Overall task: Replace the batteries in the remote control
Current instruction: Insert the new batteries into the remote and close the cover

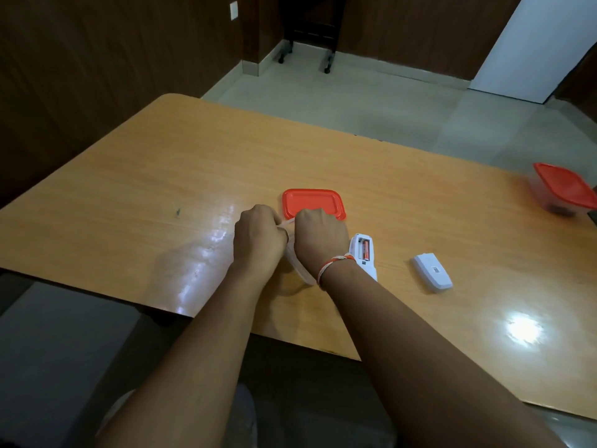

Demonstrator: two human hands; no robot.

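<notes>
Remote control [364,253]: white plastic, back open, orange battery [365,249] seated; touching right hand [319,236] at 3 o'clock. Left hand [258,236] adjacent, fingers curled; holdings indiscernible. Rounded cover [432,273] farther right.

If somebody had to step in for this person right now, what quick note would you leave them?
Left hand and right hand: both curled at a clear container; what they grip is hidden.
Red lid: off, lying just beyond the hands.
Remote control: on the table, back open, one battery showing inside.
Battery cover: off, to the right of the remote.
Second container: closed, far right.
Left: finish the battery swap, refit the cover.
</notes>
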